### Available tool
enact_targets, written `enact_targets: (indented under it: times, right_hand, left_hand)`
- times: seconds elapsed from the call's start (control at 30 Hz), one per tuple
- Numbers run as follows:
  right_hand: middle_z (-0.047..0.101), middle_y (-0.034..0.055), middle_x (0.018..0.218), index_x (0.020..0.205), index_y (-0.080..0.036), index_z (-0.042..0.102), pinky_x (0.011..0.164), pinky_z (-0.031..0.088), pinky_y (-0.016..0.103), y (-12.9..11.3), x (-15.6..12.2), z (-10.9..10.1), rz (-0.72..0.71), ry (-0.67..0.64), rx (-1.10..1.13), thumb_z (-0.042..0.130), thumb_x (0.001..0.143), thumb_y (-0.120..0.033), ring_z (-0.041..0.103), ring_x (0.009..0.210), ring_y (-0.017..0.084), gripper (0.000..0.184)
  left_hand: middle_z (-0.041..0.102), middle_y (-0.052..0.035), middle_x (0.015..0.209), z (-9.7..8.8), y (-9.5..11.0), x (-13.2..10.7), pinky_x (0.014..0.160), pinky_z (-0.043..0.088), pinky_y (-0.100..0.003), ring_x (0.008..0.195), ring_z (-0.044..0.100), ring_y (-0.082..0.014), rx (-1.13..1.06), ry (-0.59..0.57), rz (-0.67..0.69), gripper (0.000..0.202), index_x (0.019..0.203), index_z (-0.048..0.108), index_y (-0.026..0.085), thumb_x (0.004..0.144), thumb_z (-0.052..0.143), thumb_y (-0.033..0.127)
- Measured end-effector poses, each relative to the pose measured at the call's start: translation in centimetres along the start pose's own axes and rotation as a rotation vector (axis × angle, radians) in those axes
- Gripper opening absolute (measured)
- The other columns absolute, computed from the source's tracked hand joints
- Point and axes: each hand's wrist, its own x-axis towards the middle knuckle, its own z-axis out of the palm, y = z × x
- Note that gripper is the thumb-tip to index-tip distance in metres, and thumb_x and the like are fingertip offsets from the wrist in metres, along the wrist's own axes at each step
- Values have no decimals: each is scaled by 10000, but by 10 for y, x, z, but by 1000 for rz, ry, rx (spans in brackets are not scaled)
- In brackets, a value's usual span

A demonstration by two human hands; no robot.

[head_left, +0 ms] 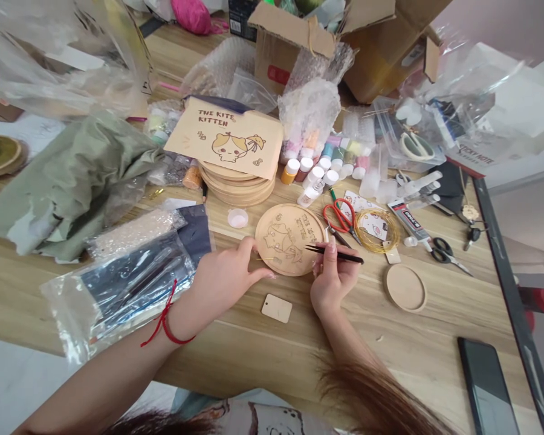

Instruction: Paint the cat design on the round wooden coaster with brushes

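A round wooden plaque (278, 232) with a raised rim lies on the table, line drawing and lettering on its face. My left hand (222, 272), a red cord at its wrist, grips the plaque's left edge with thumb and fingers. Beside the thumb a short gold wire (265, 259) crosses that edge; whether the fingers touch it I cannot tell. In my right hand (333, 281) are black tweezers (340, 255), pinched near the middle, their tips pointing left over the plaque's right part. Just below the plaque lies a small wooden tag (277, 308) with a hole.
Behind stand stacked wooden discs (240, 190) under a kitten-print card (226, 136), and several paint bottles (315, 175). To the right are red-handled pliers (340, 216), a gold wire coil (378, 231), a shallow round tray (405, 288), scissors (448, 254) and a phone (489, 386). Plastic packets (131, 290) lie left.
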Motion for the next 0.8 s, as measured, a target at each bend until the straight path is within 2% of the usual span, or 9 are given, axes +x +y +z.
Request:
enact_targets:
  times: [0.13,0.3,0.5,0.6,0.73,0.8]
  right_hand:
    - [688,23,733,811,-197,506,362,294,211,2,4,-1,3,60,-9,683,797,-471,414,419,72,326]
    - [686,7,717,808,-204,498,344,286,204,2,6,-2,32,64,0,687,793,-477,388,392,64,333]
    - [679,-8,698,797,-205,497,331,296,196,0,8,-3,79,43,51,715,775,-456,384,378,59,333]
    - [687,-2,705,791,-203,500,336,316,201,1,10,-3,80,35,61,713,777,-447,405,382,63,325]
    - [696,3,716,788,-198,511,343,335,204,3,12,-3,94,28,63,703,789,-433,428,392,67,304]
    - [697,1,710,784,-196,516,343,336,203,3,12,-3,97,25,70,704,790,-426,429,393,66,297]
  left_hand:
    - [702,-86,713,4,2,0,529,372,-270,667,698,-290,94,27,-6,651,1122,538,181,769,556,729]
    - [693,-93,681,0,6,-4,519,379,-281,624,685,-279,147,98,18,679,1179,540,142,788,567,695]
    - [726,-90,788,-1,6,-8,536,396,-295,680,689,-265,154,130,135,707,1346,497,166,804,635,598]
    - [727,-90,786,2,7,-10,514,370,-298,682,685,-262,161,108,173,701,1408,455,163,858,576,580]
    - [711,-76,723,2,10,-19,514,346,-292,654,674,-246,177,106,177,642,1389,484,146,887,560,540]
    - [706,-68,718,-1,10,-23,523,345,-289,641,667,-233,175,137,172,530,1294,562,146,897,573,496]
